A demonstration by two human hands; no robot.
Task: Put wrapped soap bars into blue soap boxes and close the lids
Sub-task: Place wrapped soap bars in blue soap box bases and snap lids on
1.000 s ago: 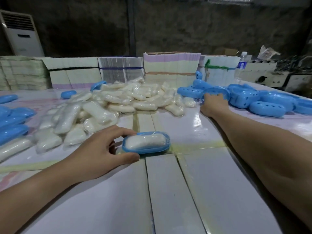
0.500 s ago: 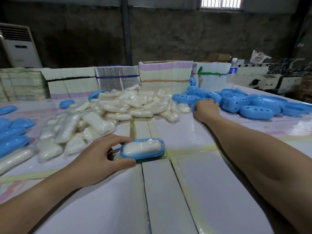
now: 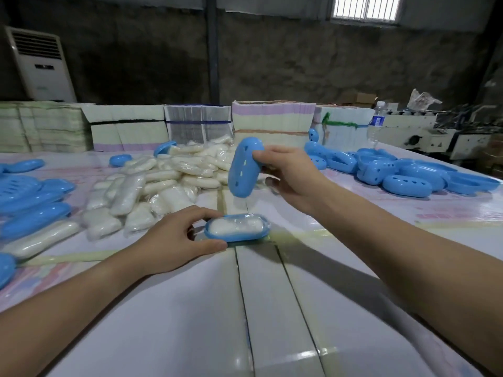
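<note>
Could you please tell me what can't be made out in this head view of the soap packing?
- Inside of the blue lid held by the right hand: it faces away from the camera.
- Left end of the soap box base: covered by the left hand.
- Label on the water bottle: too small to read.
- Blue lids at the left edge: cut off by the frame.

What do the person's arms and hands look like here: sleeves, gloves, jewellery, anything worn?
Both forearms are bare as far as the frame shows; no sleeves are in view. The left hand and right hand wear no gloves. No watch, bracelet or ring is visible. Fingernails look short and unpainted.
</note>
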